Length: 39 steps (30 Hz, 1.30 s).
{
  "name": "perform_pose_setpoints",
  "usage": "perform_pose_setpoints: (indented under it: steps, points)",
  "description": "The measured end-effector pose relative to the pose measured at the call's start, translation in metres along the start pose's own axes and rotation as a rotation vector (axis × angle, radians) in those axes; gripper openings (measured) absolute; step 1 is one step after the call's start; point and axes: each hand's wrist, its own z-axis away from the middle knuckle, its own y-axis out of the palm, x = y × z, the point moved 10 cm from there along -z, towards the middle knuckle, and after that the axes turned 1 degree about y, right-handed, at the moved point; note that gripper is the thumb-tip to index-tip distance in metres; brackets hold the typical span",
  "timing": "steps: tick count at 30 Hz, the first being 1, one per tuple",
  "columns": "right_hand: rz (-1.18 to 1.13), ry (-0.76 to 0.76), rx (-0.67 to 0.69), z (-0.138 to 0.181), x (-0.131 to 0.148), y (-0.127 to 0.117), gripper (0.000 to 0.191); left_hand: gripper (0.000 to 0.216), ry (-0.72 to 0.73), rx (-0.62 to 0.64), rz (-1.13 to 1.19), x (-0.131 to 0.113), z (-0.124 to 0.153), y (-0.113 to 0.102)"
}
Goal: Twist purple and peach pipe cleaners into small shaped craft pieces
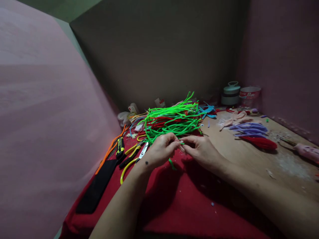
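My left hand point(164, 147) and my right hand point(199, 149) meet above the red cloth point(171, 212), fingertips pinched together. Between them shows a short bit of green pipe cleaner point(182, 143); most of it is hidden by the fingers. Another short green piece point(171, 164) is visible just below my left hand. Right behind the hands lies a big heap of green pipe cleaners point(171, 127), with red ones point(161, 121) among them. Scissors with yellow handles point(143, 152) lie beside my left wrist.
To the left are pliers point(131, 156), a black-and-yellow cutter point(120, 147), orange pipe cleaners point(109, 151) and a black flat object point(97, 187). On the right lie purple pipe cleaners point(250, 129), a red bundle point(260, 142) and a pink-handled tool point(306, 151). A tub point(250, 94) stands behind.
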Motion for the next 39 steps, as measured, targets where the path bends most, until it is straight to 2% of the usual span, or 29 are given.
perform_pose_setpoints:
  steps: [3, 5, 12, 16, 19, 25, 29, 33, 39]
  points:
    - [0.065, -0.003, -0.080, 0.000, 0.005, -0.012, 0.021, 0.016, -0.055, 0.011, 0.111, 0.006, 0.000, -0.001]
    - [0.080, 0.005, -0.071, -0.001, 0.006, -0.013, 0.021, 0.014, -0.072, 0.013, 0.152, 0.009, -0.001, -0.001]
    - [-0.180, 0.175, 0.185, -0.001, -0.012, 0.013, 0.024, 0.010, -0.053, -0.014, 0.117, 0.011, -0.003, -0.001]
    - [-0.243, 0.262, 0.236, 0.001, -0.022, 0.019, 0.024, 0.009, -0.012, -0.085, 0.052, 0.007, -0.004, -0.004]
    - [-0.208, 0.234, 0.241, 0.001, -0.019, 0.019, 0.027, 0.010, -0.005, -0.115, 0.055, 0.007, -0.004, -0.004]
    - [0.012, 0.102, 0.272, 0.000, -0.006, 0.020, 0.029, 0.009, 0.001, -0.134, 0.058, 0.010, -0.006, -0.003]
    - [0.025, 0.067, 0.273, -0.001, -0.004, 0.021, 0.029, 0.008, 0.021, -0.121, 0.081, 0.008, -0.008, -0.002]
    - [-0.005, 0.084, 0.281, 0.000, -0.005, 0.022, 0.026, 0.007, 0.012, -0.103, 0.126, 0.010, -0.008, -0.001]
    - [-0.131, 0.204, 0.320, 0.003, -0.010, 0.023, 0.024, 0.005, 0.057, -0.120, 0.156, 0.002, -0.006, -0.002]
